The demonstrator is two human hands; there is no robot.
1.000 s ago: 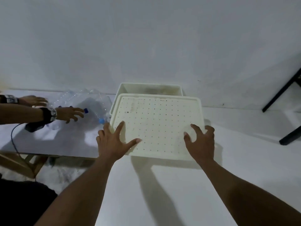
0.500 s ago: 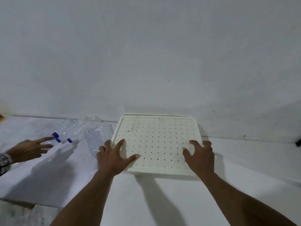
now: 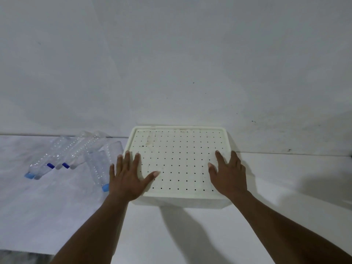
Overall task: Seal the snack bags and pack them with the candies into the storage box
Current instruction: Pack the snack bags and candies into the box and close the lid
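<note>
Both hands, left [image 3: 127,179] and right [image 3: 229,175], lie flat with fingers spread on the white perforated plastic storage-box lid [image 3: 178,159].

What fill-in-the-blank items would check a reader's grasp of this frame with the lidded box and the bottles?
1. Both hands, left hand and right hand, lie flat on the perforated ____ of the storage box.
2. The clear plastic bottles lie on the box's ____ side.
3. Each bottle lies on its ____, not upright.
4. Snack bags visible in this frame: ____.

Missing words: lid; left; side; none
</note>
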